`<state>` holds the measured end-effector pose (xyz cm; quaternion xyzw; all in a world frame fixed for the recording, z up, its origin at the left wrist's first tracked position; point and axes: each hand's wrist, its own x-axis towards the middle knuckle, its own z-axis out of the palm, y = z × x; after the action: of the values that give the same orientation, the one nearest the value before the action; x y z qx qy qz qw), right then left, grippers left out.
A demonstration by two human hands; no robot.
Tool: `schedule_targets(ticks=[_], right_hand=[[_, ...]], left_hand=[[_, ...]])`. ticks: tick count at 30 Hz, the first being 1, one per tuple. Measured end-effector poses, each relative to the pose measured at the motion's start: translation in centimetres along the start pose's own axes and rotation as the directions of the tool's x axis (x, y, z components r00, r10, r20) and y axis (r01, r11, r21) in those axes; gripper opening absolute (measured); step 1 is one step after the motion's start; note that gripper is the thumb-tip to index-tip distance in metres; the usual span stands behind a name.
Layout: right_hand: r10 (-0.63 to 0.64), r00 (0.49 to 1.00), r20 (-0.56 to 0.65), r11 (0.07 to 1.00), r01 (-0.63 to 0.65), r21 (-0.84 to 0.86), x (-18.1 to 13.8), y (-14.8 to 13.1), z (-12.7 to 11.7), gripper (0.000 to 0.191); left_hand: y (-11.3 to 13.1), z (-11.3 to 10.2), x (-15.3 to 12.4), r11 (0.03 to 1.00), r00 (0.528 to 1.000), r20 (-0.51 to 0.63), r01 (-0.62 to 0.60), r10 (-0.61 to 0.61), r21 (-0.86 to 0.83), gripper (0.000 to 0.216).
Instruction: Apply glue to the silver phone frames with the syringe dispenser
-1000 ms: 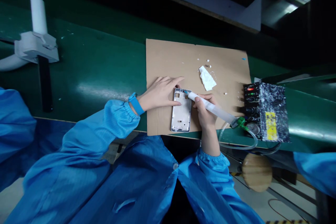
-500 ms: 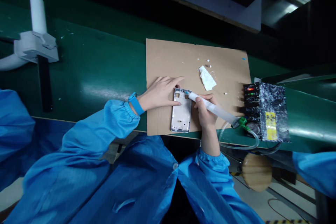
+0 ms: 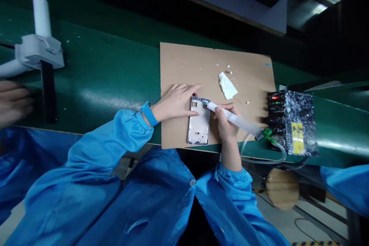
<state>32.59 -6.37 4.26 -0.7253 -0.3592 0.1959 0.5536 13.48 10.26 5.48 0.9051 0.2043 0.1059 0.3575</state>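
A silver phone frame [image 3: 199, 123] lies on a brown cardboard sheet [image 3: 190, 65] on the green bench. My left hand [image 3: 174, 102] lies flat with fingers stretched out, pressing on the frame's upper left edge. My right hand [image 3: 226, 123] is wrapped round a white glue syringe [image 3: 234, 119], whose blue tip touches the frame's top right corner. A clear hose runs from the syringe's green rear end.
A black dispenser box [image 3: 291, 121] with lights and a yellow label stands to the right. A crumpled white wipe [image 3: 227, 85] lies on the cardboard. At left a white tube in a holder [image 3: 40, 42] and a co-worker's blurred hand [image 3: 13, 100]. Another blue sleeve [image 3: 346, 188] at right.
My hands and the syringe have hardly moved. At the far left a co-worker's hand has come into view over the bench where a blue sleeve was.
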Motion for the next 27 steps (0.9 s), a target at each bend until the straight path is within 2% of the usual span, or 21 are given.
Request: schedule_targets(ticks=[27], right_hand=[[0.024,1.0,0.004,0.999,-0.024,0.022,-0.16,-0.02,-0.1,0.047]], left_hand=[[-0.13,0.21,-0.04,1.0,1.0,-0.011,-0.006,0.006,-0.002,0.094]])
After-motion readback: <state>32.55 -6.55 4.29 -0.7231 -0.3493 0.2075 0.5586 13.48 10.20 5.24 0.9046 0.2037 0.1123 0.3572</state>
